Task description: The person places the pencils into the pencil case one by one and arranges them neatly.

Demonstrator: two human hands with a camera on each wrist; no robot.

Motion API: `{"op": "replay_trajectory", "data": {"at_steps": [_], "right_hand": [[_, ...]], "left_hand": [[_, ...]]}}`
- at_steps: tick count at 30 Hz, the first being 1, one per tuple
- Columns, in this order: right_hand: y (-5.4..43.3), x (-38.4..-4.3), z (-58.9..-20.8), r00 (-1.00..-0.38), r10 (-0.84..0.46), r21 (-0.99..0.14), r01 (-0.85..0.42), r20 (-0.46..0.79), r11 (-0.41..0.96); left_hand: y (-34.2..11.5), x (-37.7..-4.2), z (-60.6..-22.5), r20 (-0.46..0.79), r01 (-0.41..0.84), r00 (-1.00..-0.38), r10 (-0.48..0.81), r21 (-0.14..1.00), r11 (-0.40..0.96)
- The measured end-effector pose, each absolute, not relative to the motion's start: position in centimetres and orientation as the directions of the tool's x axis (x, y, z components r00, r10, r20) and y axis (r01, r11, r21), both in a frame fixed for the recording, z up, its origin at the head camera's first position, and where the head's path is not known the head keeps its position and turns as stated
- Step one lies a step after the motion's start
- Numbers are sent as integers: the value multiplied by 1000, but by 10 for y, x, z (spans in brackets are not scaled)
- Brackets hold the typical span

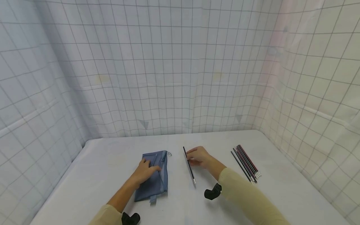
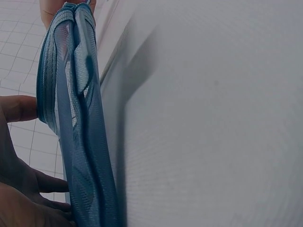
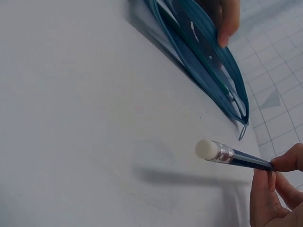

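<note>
A blue zippered pencil case (image 1: 149, 189) lies on the table left of the middle. My left hand (image 1: 144, 172) is on top of it, gripping its upper side, the thumb at the zipper edge. In the right wrist view the case's (image 3: 187, 64) mouth gapes, and a pencil-like stick (image 3: 208, 68) lies inside. My right hand (image 1: 199, 156) pinches a dark pencil (image 1: 192, 171) between thumb and fingers, to the right of the case. The pencil's white eraser (image 3: 206, 150) and silver ferrule point back toward the right wrist camera.
Several dark and reddish pencils (image 1: 246, 162) lie side by side on the white table (image 1: 112, 162), right of my right hand. A white grid-patterned curtain (image 1: 168, 78) encloses the table at the back and sides. A small cord loop (image 3: 243, 132) hangs from the case's zipper end.
</note>
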State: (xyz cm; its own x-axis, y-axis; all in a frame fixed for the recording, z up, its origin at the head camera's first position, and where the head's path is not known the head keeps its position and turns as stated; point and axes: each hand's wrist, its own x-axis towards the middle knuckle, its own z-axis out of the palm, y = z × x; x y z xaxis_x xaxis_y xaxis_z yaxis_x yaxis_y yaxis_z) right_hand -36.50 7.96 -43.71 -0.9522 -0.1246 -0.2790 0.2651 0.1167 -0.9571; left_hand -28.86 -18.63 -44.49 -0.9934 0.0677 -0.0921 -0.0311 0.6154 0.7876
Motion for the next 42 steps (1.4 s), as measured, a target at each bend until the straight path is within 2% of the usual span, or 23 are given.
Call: {"op": "replay_trajectory", "data": {"at_steps": [9,19,30,42], "right_hand": [[47,-360,-443,-935,-181,-945,273,-305,181],[15,-358,-444,-934,-233,-949,220,-272,227],[-12,-356,-437,-952,-151,-936,217,-266,277],[-28,-361,-435,-954,-136,-914,206,-267,350]], "left_hand": [[-187,-290,-446,-92,-39,-994,54,780,625],[-185,-293,-446,-102,-43,-993,55,770,636],[-186,-297,-448,-104,-41,-993,61,762,646],[-187,-295,-444,-120,-42,-990,80,768,639]]}}
